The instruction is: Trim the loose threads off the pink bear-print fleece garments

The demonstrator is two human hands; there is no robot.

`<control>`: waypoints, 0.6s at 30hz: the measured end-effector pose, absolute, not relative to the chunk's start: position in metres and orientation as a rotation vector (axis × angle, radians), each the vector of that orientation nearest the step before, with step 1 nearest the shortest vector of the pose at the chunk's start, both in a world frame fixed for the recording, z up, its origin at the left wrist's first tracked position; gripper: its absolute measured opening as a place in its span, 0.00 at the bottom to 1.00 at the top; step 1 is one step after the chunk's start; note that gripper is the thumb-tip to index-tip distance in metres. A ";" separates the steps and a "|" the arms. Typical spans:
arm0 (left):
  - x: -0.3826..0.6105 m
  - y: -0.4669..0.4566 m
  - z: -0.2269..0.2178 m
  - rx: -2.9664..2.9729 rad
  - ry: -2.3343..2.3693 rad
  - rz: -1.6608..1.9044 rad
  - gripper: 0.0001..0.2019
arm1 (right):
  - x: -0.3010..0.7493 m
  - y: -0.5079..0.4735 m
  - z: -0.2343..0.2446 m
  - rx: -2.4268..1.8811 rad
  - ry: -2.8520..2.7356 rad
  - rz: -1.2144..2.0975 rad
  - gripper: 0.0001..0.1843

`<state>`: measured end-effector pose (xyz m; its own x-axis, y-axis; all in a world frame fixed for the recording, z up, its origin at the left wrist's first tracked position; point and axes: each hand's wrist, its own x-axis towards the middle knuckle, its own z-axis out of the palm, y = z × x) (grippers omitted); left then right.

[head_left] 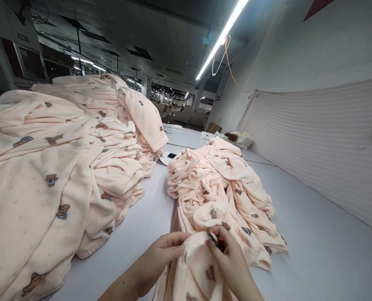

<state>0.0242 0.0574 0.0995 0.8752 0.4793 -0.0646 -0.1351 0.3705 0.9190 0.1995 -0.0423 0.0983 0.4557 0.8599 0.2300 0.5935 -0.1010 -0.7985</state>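
A heap of peach fleece garments with small bear prints (217, 184) lies on the white table (314, 234) in front of me. My left hand (160, 259) pinches the edge of the nearest peach garment (198, 267) at the bottom centre. My right hand (231, 261) is closed on small thread snips (212, 238), their dark blades pointing up and left onto the fabric edge between my two hands.
A much larger stack of the same peach fleece (57, 167) fills the left side of the table. A ribbed white wall panel (323, 138) runs along the right. Papers and a dark phone (170, 156) lie behind the heap; more stacked goods (239, 140) sit farther back.
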 end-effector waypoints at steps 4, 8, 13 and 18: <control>0.027 0.055 0.102 1.101 0.322 0.390 0.17 | 0.197 -0.061 0.104 -1.913 -1.440 0.008 0.11; 0.030 0.054 0.106 1.137 0.329 0.411 0.16 | 0.189 -0.075 0.115 -1.876 -1.731 -0.252 0.16; 0.031 0.054 0.107 1.102 0.271 0.396 0.16 | 0.183 -0.069 0.120 -1.973 -1.832 -0.462 0.14; 0.032 0.054 0.107 1.061 0.257 0.370 0.16 | 0.183 -0.069 0.118 -1.935 -1.760 -0.245 0.13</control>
